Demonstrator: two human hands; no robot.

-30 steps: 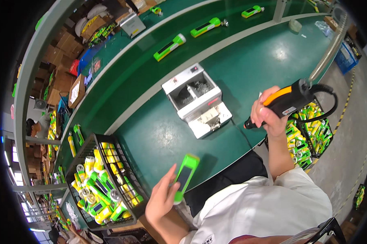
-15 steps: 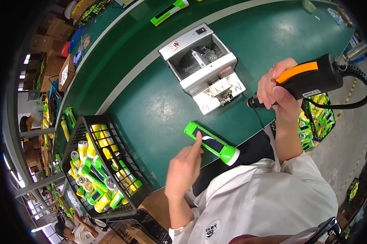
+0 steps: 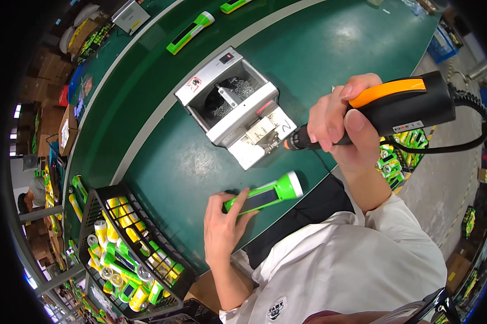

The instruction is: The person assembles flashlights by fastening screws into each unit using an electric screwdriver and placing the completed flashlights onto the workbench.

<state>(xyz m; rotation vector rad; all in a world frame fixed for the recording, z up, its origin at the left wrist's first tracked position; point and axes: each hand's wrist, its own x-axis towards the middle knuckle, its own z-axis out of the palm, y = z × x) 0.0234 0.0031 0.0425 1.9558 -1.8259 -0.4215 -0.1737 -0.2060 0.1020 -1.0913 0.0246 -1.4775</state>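
My left hand (image 3: pixel 224 227) is closed around the tail end of a green flashlight (image 3: pixel 278 190), which has a dark panel on its side and a white head pointing right. The flashlight is at the table's near edge. In my right hand (image 3: pixel 348 121) is a black and orange electric screwdriver (image 3: pixel 416 105), held level with its cable trailing from the back. Its tip reaches the front outlet of a grey screw feeder (image 3: pixel 216 133); whether a screw is on the bit cannot be made out. Loose screws (image 3: pixel 243 89) lie in the feeder's bowl.
At left stands a black basket (image 3: pixel 170 299) full of green and yellow flashlights. Another flashlight (image 3: pixel 190 32) lies on the green belt behind the feeder. Beyond the table's right edge, more flashlights (image 3: pixel 410 154) sit low down. A person (image 3: pixel 35 194) is at far left.
My left hand has gone from touching the flashlight with a fingertip to gripping its tail, and the flashlight's head has swung away from me. The screwdriver's tip has moved to the feeder's outlet.
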